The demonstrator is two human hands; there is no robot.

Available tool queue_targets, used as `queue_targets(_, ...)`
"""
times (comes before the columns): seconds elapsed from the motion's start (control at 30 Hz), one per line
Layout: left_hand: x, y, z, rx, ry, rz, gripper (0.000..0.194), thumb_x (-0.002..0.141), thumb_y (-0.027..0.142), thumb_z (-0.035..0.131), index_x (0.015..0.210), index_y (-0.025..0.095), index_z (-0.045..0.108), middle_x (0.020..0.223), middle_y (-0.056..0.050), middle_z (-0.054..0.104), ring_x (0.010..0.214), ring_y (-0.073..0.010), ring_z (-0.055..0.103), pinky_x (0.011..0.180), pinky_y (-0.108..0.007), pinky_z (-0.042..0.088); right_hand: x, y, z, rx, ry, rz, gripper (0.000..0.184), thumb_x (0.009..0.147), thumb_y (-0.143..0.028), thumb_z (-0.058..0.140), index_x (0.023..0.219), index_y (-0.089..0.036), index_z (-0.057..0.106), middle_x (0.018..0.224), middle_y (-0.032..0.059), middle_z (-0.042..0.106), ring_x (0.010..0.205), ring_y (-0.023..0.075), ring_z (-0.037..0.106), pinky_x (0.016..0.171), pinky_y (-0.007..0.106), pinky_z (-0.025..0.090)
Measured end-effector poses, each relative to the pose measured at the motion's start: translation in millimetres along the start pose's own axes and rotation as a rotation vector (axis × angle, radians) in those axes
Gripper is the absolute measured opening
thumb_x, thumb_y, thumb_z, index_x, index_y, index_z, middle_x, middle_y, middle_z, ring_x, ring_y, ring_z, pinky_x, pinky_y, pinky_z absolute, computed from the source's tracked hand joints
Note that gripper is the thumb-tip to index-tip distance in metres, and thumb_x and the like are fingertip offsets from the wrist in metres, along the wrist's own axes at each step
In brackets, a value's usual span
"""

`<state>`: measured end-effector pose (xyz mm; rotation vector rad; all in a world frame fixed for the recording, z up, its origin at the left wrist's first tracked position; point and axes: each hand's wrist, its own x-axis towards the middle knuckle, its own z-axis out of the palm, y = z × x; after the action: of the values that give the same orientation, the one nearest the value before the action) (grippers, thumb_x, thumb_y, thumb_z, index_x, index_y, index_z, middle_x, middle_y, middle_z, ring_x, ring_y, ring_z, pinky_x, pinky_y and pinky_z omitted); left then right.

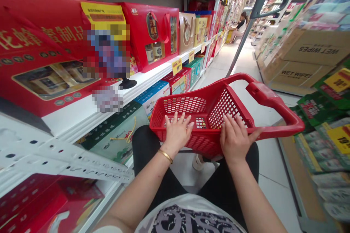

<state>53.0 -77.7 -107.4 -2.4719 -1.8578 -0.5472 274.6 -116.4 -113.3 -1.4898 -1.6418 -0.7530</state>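
Note:
A red plastic shopping basket (pixel 191 109) sits in front of my knees in a shop aisle, its long red handle (pixel 276 107) reaching right. My left hand (pixel 177 132) lies on the basket's near rim, fingers spread flat, a gold bangle on the wrist. Resting on the near right corner of the rim is my right hand (pixel 236 138), fingers stretched out and thumb off to the side. Neither hand holds anything. The inside of the basket shows only mesh.
White shelves (pixel 153 76) on the left carry red gift boxes (pixel 151 36) and yellow price tags; green and blue boxes sit below. Cardboard wet-wipes cartons (pixel 317 49) and packets line the right. A grey pole handle (pixel 262 3) rises behind the basket. A person crouches far down the aisle (pixel 240 25).

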Motion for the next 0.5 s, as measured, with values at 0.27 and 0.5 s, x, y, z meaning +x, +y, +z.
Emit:
queue_targets(0.27,-1,0,0.0,0.024,0.002,0.01,0.056,0.108,0.052,0.022,0.149,0.031,0.053,0.156,-0.005,0.052,0.15,-0.0362,0.037,0.121,-0.072,0.015,-13,-61,27,0.16,-0.176,-0.16,0.039,0.103,-0.024,0.05,0.14,-0.024,0.059,0.135,0.0096,0.069,0.136,0.0268,0.057,0.126,0.063,0.0)
queue_targets(0.5,-3,1,-0.3,0.011,0.005,-0.018,0.055,0.108,0.054,0.024,0.148,0.033,0.055,0.156,-0.004,0.053,0.151,-0.0342,0.035,0.124,-0.069,0.009,-3,-16,4,0.036,-0.078,0.012,0.042,0.101,-0.021,0.053,0.142,-0.025,0.057,0.132,0.0082,0.071,0.137,0.0304,0.056,0.121,0.071,-0.011)
